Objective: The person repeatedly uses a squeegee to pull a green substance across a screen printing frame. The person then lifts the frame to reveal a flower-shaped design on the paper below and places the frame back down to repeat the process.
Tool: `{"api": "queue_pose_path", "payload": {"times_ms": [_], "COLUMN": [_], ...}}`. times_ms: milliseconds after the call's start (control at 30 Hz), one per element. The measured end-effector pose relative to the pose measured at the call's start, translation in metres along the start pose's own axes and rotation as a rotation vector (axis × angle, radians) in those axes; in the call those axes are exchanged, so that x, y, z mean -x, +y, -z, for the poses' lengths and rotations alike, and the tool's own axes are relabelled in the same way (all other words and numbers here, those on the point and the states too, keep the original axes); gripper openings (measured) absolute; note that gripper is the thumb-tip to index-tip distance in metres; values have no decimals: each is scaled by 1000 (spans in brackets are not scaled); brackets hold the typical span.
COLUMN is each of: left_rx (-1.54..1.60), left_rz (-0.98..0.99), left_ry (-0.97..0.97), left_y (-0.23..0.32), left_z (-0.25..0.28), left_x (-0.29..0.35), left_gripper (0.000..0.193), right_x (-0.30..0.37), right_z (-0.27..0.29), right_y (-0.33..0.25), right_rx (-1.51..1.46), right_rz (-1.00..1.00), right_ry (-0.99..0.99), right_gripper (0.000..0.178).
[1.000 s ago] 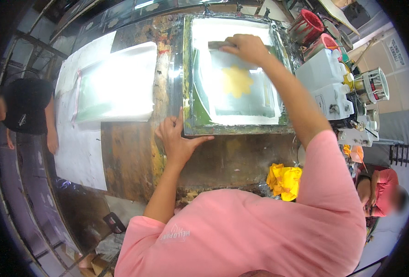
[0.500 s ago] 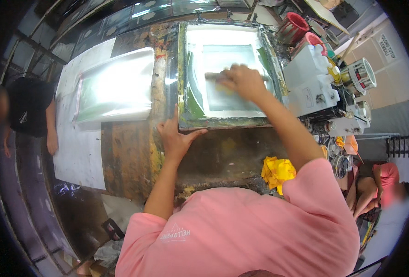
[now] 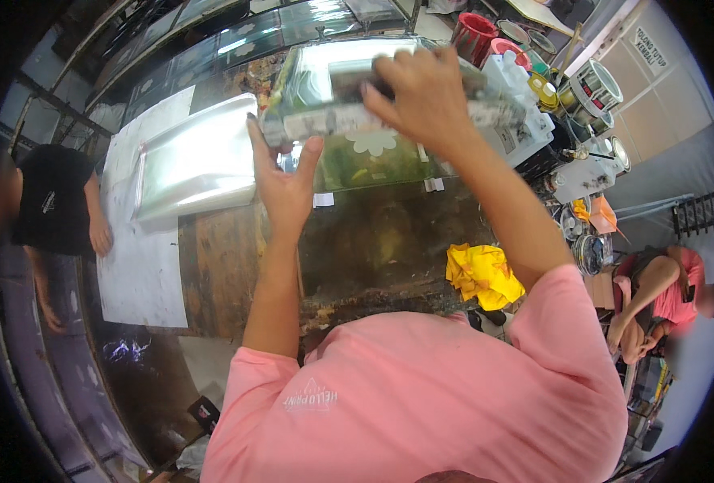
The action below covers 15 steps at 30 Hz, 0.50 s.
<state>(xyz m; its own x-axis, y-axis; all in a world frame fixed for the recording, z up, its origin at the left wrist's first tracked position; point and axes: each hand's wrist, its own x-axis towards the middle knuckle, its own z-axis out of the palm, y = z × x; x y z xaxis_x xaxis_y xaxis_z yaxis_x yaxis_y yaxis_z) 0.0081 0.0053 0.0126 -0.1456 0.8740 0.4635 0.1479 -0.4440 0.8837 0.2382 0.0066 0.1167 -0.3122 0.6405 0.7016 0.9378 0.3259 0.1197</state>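
Observation:
The screen-printing frame (image 3: 325, 121) is tilted, its near edge raised off the table and its far edge low. My left hand (image 3: 284, 193) grips its near left corner, thumb and fingers apart around the edge. My right hand (image 3: 425, 97) is closed over the screen on a dark, blurred bar that looks like a squeegee (image 3: 355, 83). Below the raised frame lies a greenish, glossy sheet (image 3: 397, 165) with a white flower shape, and small white tabs (image 3: 323, 200) at its near edge.
Left of the frame, a stack of shiny clear sheets (image 3: 200, 157) rests on white paper (image 3: 144, 278). A yellow crumpled cloth (image 3: 484, 276) lies near my right arm. Paint cans (image 3: 594, 88) and white jugs (image 3: 518, 109) crowd the right side. One person stands left; another sits right.
The frame's near edge has risen from the table, uncovering the sheet beneath. My left hand has moved up and left with its corner. The right hand stays over the screen.

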Motion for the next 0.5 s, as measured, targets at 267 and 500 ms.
{"api": "queue_pose_path", "payload": {"times_ms": [267,500], "left_rx": [-1227,-982], "left_rz": [-160,-15], "left_ry": [-437,-530], "left_y": [-38,-42], "left_z": [9,-5], "left_x": [57,54], "left_gripper": [112,101], "right_x": [-88,-122], "right_z": [12,13], "right_y": [40,55], "right_rx": [-147,-93], "right_rz": [-52,-88], "right_ry": [52,-34], "right_gripper": [51,59]}}
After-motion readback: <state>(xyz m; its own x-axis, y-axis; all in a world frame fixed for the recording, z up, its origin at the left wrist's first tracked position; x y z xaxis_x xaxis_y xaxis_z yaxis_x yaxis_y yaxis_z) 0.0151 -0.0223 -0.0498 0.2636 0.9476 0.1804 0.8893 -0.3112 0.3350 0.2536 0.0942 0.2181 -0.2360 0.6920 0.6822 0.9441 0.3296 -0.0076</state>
